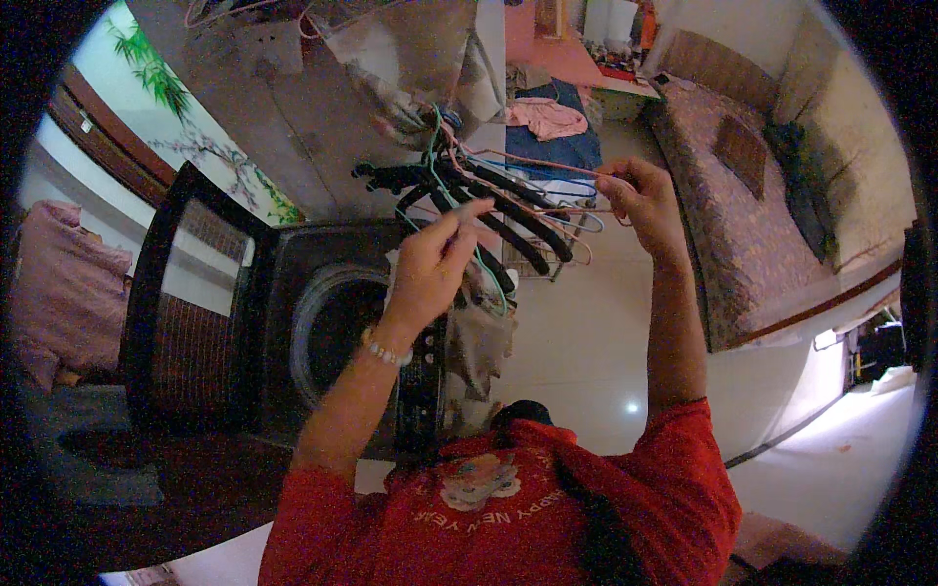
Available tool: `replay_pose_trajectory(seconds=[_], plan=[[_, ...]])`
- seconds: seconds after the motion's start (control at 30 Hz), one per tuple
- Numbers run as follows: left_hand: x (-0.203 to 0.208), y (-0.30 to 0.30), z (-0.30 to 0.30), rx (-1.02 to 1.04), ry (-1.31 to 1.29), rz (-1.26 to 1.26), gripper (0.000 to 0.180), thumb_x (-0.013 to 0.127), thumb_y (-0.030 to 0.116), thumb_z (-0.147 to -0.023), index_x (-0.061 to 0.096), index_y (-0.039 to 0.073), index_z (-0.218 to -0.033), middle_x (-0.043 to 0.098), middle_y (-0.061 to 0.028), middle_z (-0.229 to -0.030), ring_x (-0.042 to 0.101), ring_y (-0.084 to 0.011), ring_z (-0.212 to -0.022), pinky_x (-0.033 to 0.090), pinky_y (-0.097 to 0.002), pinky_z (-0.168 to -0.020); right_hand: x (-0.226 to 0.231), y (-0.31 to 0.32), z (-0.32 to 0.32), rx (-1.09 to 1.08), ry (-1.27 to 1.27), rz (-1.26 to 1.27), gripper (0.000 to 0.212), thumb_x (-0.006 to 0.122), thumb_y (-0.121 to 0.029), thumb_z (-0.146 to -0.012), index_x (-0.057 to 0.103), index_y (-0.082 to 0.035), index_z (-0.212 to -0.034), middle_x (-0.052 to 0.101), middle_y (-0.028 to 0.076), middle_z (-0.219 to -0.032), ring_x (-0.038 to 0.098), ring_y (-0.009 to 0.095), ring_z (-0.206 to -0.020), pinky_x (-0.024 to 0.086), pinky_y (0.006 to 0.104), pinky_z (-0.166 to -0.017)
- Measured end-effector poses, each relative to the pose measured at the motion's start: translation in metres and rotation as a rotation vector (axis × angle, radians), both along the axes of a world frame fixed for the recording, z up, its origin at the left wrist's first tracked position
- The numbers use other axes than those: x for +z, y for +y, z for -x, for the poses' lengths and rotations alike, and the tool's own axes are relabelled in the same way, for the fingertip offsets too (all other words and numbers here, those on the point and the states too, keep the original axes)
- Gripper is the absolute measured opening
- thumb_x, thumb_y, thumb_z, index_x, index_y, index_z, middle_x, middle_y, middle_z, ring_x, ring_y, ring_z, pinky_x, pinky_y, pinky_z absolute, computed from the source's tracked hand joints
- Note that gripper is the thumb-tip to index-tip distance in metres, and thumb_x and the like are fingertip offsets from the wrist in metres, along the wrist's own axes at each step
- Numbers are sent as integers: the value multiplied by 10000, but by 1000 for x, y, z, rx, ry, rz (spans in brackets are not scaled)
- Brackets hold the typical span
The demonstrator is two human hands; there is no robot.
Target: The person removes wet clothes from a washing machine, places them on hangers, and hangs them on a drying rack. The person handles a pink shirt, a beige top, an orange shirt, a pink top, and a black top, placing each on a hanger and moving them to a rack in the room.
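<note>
A bunch of clothes hangers hangs in front of me, with several black hangers (513,217), a green hanger (471,230) and thin pink and blue ones crowded together. On the right, my right hand (640,207) is closed, pinching the end of a pink hanger (547,166) between thumb and fingers. My left hand (435,266) is at the near left side of the bunch, beside the green hanger. Its index finger stretches toward the black hangers, and its fingertips are slightly blurred. No held thing shows in it. A beaded bracelet (386,352) circles the left wrist.
At left stands a dark top-loading washing machine (283,254) with its lid (186,303) raised. Grey cloth (479,352) hangs below the hangers, and more cloth (401,49) is above. A bed (723,195) lies at right. Pink clothing (547,119) rests on dark blue fabric behind.
</note>
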State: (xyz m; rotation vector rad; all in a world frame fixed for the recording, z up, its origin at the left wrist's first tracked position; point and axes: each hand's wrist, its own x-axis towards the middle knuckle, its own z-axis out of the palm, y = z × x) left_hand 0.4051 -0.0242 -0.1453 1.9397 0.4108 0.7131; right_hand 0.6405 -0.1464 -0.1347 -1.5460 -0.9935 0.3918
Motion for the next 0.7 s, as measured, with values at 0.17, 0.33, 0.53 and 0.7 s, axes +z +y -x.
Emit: replay_pose_trajectory(seconds=[0.17,0.33,0.53,0.7], plan=[[-43,55,-57,195,-15,-847,401,464,-27,-728,524,64,-1114,542,-89,-1141,605,-280,-748,495,-358,-640,4,10,4,0,-158,-40,129,603,-133,-790,584,-6,-808,528,6,-650,449,56,-545,352,202,-465],[-39,59,-72,257,259,-870,394,448,-10,-733,495,56,-1118,435,-66,-1277,609,-306,-767,505,-380,-644,7,12,1,-37,-260,-132,118,604,-112,-789,578,0,-816,548,15,-683,481,72,-640,389,217,-553],[-36,78,-68,320,358,-1008,358,464,29,-757,487,56,-1113,404,-78,-1304,622,-300,-671,515,-389,-581,32,10,3,-47,-384,-76,79,589,-76,-790,570,-1,-804,562,22,-704,506,83,-675,418,230,-600],[-12,81,-65,288,522,-1226,292,471,74,-776,501,60,-1066,441,-94,-1263,625,-265,-615,518,-376,-545,41,15,-1,-94,-429,-41,79,584,-75,-792,555,-3,-777,560,22,-699,509,81,-675,416,225,-597]])
